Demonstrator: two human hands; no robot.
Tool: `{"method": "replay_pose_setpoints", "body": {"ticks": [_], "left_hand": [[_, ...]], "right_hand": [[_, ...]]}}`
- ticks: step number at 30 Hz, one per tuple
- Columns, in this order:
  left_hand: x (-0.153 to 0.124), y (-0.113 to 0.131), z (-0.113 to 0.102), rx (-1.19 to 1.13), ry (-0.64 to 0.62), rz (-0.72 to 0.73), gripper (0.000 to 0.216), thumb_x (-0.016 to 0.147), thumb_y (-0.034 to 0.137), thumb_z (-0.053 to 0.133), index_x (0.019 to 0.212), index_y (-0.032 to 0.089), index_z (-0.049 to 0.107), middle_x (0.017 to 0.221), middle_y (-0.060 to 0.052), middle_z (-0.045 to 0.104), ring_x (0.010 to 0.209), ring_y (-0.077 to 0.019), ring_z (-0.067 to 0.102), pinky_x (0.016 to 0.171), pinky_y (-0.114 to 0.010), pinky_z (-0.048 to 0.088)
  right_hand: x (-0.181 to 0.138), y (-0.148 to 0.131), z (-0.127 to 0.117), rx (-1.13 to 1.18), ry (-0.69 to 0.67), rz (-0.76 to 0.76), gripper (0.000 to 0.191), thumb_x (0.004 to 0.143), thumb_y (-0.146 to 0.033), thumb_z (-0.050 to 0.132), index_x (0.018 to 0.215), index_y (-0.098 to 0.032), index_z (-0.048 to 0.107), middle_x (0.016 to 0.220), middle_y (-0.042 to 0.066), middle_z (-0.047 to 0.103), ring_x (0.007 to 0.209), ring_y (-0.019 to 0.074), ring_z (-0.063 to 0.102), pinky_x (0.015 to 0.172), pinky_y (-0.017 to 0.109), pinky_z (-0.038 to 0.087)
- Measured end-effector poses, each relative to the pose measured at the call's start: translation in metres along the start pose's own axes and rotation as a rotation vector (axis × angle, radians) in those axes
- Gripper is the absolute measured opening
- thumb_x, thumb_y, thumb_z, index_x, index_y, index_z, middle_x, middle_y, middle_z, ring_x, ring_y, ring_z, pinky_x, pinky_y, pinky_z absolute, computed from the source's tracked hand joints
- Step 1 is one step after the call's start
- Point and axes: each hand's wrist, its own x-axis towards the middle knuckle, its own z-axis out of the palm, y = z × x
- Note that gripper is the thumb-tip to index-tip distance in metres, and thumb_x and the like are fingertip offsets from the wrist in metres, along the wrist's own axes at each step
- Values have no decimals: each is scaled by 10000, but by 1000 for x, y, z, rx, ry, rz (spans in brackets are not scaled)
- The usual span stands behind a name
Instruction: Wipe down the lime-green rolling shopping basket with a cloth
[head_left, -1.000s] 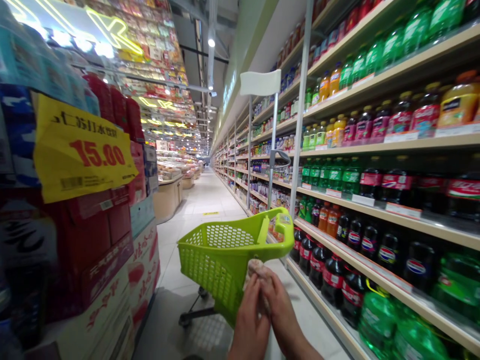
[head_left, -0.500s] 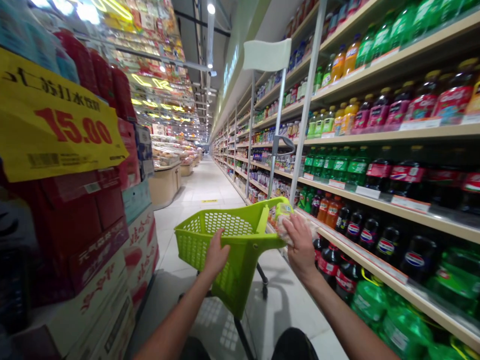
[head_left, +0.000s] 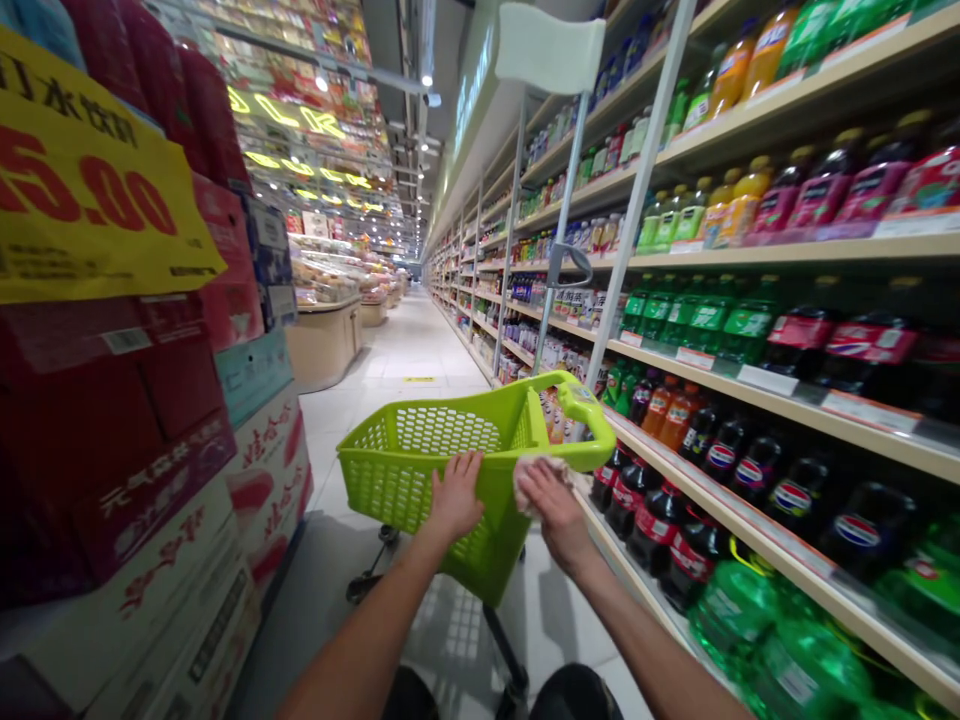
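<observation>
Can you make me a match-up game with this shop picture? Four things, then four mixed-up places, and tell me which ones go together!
Things:
1. Left hand
2. Right hand
3. Yellow price sign
4. Pepsi bottles

Places:
A. Holding a pale cloth against the green cart
B. On a shelf, on the right side of the picture
C. At the cart's rim, with no cloth
D. At the stacked boxes, on the left side of the picture

Right pairs:
1-C
2-A
3-D
4-B
</observation>
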Motion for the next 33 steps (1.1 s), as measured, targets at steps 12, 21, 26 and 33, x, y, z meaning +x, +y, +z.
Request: {"method": "replay_pose_setpoints", "body": {"ticks": [12, 21, 26, 33], "left_hand": [[-35, 34, 15, -1289, -26, -138, 548, 650, 293, 579, 1166, 146, 466, 1214, -130, 518, 1084, -232, 498, 876, -349, 409], [-81, 48, -9, -2049, -174, -472, 201, 530, 265, 663, 655, 136, 574, 538, 28, 547, 479, -76, 476, 520, -216, 371], [-91, 40, -14, -1941, -171, -549, 286, 526, 247, 701, 762, 125, 596, 655, -1, 601, 563, -95, 529, 545, -220, 373], [-87, 40, -10, -1761, -308, -634, 160, 649, 252, 595, 774, 152, 593, 621, 15, 575, 511, -84, 497, 533, -228, 380]], "right_hand": [[-5, -50, -1, 796, 203, 1031, 434, 792, -289, 447, 1192, -134, 506, 944, 93, 679, 756, 226, 662, 636, 336, 558], [-1, -85, 1, 469, 61, 377, 401, 741, -152, 448, 1110, -248, 573, 1230, 48, 531, 1129, 220, 493, 944, 407, 407], [-15, -92, -13, 134, -235, -28, 550, 728, -215, 494, 1273, -213, 423, 1346, 106, 384, 1254, 296, 318, 943, 552, 337], [-18, -70, -20, 100, -357, -234, 548, 711, -148, 513, 1251, -225, 454, 1319, 105, 419, 1230, 245, 371, 952, 456, 381]]}}
